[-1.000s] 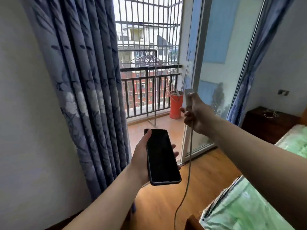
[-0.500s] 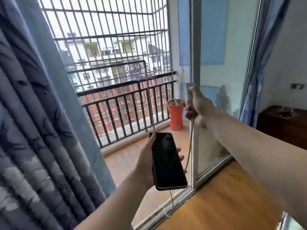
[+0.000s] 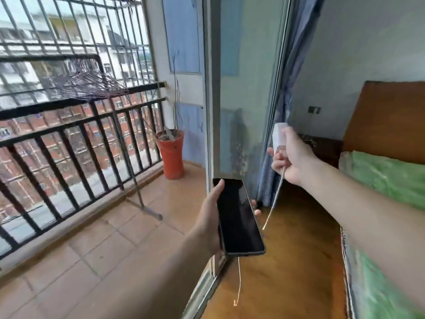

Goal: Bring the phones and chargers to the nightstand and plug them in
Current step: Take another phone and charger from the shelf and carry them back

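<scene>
— What moved since a moment ago?

— The view swung to the right. The big curtain on the left is gone, and now a bed point(image 3: 388, 176) with a green cover shows on the right. The orange pot point(image 3: 171, 155) by the railing point(image 3: 76, 125) looks nearer.

— Where is the nightstand?

— The dark nightstand point(image 3: 322, 146) is far back, between the blue curtain point(image 3: 282, 116) and the bed's brown headboard point(image 3: 386, 120).

— What are the hands doing?

— The left hand point(image 3: 208, 217) is wrapped around the black phone point(image 3: 239, 215), thumb on its left edge, screen up and dark. The right hand point(image 3: 292, 162) is closed tight on the white charger point(image 3: 278, 135), held up high. The two hands are apart.

— And the wire?

— The thin cable point(image 3: 274, 199) hangs from the right fist, goes behind the phone and dangles below it over the wood floor.
</scene>
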`<act>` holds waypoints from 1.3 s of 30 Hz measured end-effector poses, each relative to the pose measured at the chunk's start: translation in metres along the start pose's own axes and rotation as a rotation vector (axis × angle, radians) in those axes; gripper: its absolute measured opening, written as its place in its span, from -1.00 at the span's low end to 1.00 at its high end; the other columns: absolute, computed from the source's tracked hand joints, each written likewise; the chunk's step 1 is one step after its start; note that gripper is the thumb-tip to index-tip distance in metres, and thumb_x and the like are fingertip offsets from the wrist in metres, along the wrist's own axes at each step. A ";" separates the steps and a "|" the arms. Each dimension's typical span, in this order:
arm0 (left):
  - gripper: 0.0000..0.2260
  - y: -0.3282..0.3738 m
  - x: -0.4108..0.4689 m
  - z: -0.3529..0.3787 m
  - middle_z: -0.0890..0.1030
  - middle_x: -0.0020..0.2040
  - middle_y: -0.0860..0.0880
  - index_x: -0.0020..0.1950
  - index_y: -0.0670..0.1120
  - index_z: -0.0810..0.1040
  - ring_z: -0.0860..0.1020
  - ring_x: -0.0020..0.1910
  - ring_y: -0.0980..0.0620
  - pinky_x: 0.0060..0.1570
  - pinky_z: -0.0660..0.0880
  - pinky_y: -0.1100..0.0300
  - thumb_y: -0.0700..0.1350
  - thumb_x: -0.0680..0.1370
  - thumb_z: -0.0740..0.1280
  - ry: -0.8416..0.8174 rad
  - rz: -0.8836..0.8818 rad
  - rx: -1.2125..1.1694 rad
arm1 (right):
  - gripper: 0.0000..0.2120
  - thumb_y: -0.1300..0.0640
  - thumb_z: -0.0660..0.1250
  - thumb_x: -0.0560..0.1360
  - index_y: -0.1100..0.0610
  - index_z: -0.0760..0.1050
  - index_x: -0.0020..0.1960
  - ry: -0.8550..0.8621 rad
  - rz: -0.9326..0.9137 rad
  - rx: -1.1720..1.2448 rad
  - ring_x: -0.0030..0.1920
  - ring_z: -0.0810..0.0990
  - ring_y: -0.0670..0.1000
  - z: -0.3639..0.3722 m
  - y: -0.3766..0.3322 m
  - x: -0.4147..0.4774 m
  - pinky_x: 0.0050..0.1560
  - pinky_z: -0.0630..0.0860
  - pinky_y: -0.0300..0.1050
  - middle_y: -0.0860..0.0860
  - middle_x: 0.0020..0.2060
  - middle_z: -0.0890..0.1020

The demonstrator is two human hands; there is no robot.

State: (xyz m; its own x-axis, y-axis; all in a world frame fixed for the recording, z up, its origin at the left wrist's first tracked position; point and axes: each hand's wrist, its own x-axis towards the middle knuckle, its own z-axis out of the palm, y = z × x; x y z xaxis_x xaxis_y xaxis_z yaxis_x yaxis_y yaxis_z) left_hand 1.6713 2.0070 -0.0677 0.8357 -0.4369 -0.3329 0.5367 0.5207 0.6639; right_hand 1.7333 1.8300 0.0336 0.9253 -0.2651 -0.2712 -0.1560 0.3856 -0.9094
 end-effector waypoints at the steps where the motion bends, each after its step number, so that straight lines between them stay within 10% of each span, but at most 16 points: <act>1: -0.29 0.005 0.020 0.003 0.65 0.03 -0.27 0.22 -0.24 0.58 0.64 -0.05 -0.27 0.26 0.40 -0.23 0.27 0.31 0.43 -0.011 -0.022 0.013 | -0.75 -0.11 0.28 0.49 0.06 0.37 -0.16 0.036 -0.010 0.015 -0.57 0.25 -0.13 -0.004 -0.007 0.015 -0.64 0.14 -0.36 0.10 -0.20 0.47; 7: -0.39 0.023 0.154 0.038 0.65 0.06 -0.24 0.08 -0.23 0.67 0.62 0.01 -0.26 0.20 0.45 -0.20 0.29 0.33 0.43 -0.105 -0.149 0.080 | -0.78 -0.08 0.31 0.46 0.06 0.41 -0.12 0.169 -0.066 0.076 -0.52 0.25 -0.11 -0.043 -0.048 0.119 -0.63 0.15 -0.37 0.11 -0.20 0.49; 15: -0.28 0.034 0.356 0.125 0.55 0.10 -0.24 0.40 -0.21 0.43 0.57 -0.03 -0.23 0.20 0.41 -0.10 0.29 0.44 0.32 -0.167 -0.240 0.070 | -0.81 -0.07 0.29 0.49 0.05 0.44 -0.09 0.254 -0.046 0.184 -0.56 0.27 -0.11 -0.118 -0.124 0.294 -0.62 0.18 -0.36 0.15 -0.15 0.54; 39: -0.36 0.102 0.936 0.323 0.65 0.14 -0.23 0.13 -0.19 0.66 0.64 0.03 -0.24 0.10 0.54 -0.16 0.32 0.34 0.39 -0.244 -0.372 0.113 | -0.80 -0.06 0.31 0.48 0.05 0.41 -0.07 0.362 -0.089 0.192 -0.58 0.31 -0.12 -0.260 -0.337 0.815 -0.63 0.23 -0.34 0.15 -0.04 0.54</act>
State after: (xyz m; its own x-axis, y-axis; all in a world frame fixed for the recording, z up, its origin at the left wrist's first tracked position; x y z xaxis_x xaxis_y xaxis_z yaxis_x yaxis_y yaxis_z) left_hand 2.4706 1.4140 -0.0957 0.5297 -0.7457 -0.4042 0.7674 0.2185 0.6027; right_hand 2.4501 1.2546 0.0367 0.7455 -0.5852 -0.3190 0.0175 0.4957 -0.8683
